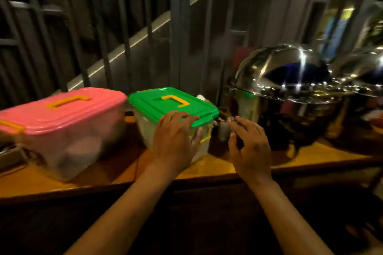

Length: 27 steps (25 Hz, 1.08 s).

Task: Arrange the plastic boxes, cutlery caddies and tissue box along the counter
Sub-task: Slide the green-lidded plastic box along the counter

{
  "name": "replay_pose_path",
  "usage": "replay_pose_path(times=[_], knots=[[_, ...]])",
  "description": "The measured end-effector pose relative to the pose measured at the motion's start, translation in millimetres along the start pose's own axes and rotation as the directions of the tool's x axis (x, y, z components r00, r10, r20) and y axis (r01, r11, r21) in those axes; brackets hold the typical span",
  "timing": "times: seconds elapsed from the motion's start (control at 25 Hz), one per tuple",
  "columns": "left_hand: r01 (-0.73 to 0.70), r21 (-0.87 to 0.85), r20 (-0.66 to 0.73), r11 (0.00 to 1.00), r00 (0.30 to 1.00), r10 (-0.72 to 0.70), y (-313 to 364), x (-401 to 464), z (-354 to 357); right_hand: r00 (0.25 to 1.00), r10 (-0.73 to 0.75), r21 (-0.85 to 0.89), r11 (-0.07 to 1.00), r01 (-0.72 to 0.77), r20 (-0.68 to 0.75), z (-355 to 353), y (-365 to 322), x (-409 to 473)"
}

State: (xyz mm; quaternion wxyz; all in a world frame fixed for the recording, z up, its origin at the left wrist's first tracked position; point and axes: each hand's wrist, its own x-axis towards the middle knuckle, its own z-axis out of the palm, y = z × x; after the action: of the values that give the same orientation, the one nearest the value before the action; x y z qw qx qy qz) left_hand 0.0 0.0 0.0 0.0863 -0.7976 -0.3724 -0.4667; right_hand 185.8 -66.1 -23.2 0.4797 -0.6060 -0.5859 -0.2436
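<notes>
A clear plastic box with a green lid [165,103] and yellow handle stands on the wooden counter [211,168]. My left hand [176,141] lies on its near right corner, fingers over the lid edge and thumb against the side wall. To its left stands a larger clear box with a pink lid [62,109]. My right hand [250,149] hovers just right of the green-lidded box with fingers spread, holding nothing, in front of a small dark metal caddy [222,130] that is blurred and partly hidden.
Two shiny steel domed chafing dishes [284,80] [364,72] fill the counter on the right. A metal tray edge [10,155] shows at the far left. Dark vertical bars and a railing [124,43] stand behind the counter. The counter's front edge [145,184] runs below my hands.
</notes>
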Motion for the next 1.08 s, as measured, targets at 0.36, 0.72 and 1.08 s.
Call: replay_pose_path(times=[0.36, 0.72, 1.08], knots=[[0.109, 0.308, 0.439, 0.945, 0.865, -0.243, -61.6, 35.9, 60.2, 0.830, 0.244, -0.043, 0.965, -0.258, 0.501, 137.1, 47.6, 105.2], [0.126, 0.266, 0.367, 0.956, 0.904, -0.222, -104.2, 17.8, 35.8, 0.876, 0.162, 0.090, 0.970, -0.226, 0.455, 133.4, 7.9, 58.0], [0.611, -0.208, 0.180, 0.764, 0.792, -0.584, -133.6, 7.4, 34.8, 0.894, 0.047, 0.032, 0.997, -0.068, 0.446, 127.3, -20.0, 27.8]])
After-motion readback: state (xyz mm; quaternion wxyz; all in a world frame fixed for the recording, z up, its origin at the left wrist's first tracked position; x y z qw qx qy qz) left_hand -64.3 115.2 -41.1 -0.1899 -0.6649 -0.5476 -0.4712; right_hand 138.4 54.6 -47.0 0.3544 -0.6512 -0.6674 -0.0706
